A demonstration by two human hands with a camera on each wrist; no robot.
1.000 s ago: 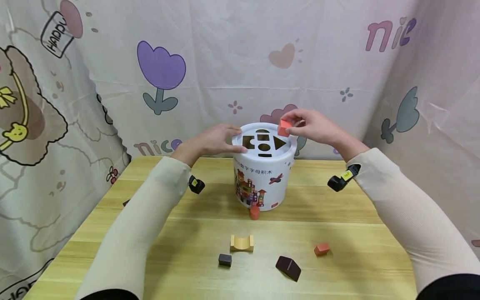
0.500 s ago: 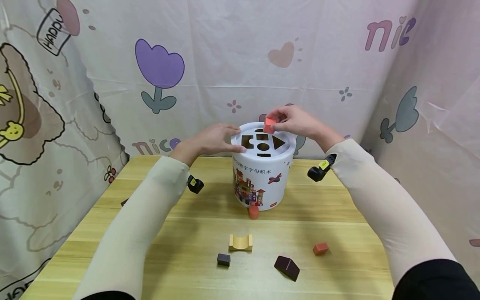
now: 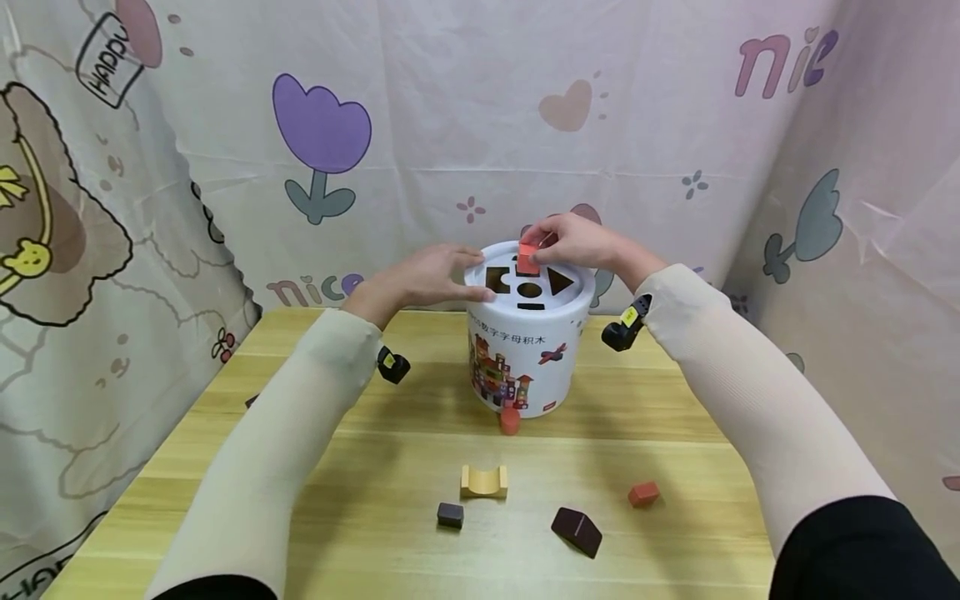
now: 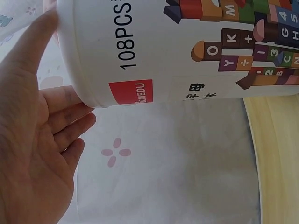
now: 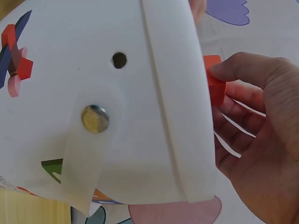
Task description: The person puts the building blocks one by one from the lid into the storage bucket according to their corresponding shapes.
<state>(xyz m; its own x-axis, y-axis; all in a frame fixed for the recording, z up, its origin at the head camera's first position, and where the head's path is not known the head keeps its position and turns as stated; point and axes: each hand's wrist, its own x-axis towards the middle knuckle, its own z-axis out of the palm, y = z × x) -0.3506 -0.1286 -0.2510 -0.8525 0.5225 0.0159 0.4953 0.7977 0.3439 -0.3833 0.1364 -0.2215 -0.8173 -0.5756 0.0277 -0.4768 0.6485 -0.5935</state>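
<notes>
1. Right hand (image 5: 261,140) – thumb and fingers pinch a red block (image 5: 214,84).
2. Block sits at the fingertips, against the rim of the white bucket (image 5: 93,93).
3. Bucket wall – beyond the fingertips, with a rivet (image 5: 95,118) and a hole (image 5: 119,59).

The white bucket (image 4: 154,51) carries most of the print: "108PCS" in black running up its side, and below it a red label (image 4: 131,91) with white letters ending "ZMEDU" (the start curves out of sight). Pictured blocks on the same wall show K, +, O, M, Y, ÷, 3, 4, G, H and C. In the head view a line of Chinese characters (image 3: 517,337) sits under the lid. The backdrop cloth (image 3: 450,108) reads "nice" (image 3: 782,62) top right and again (image 3: 315,292) left of the bucket, and "HAPPY" (image 3: 112,68) top left.
</notes>
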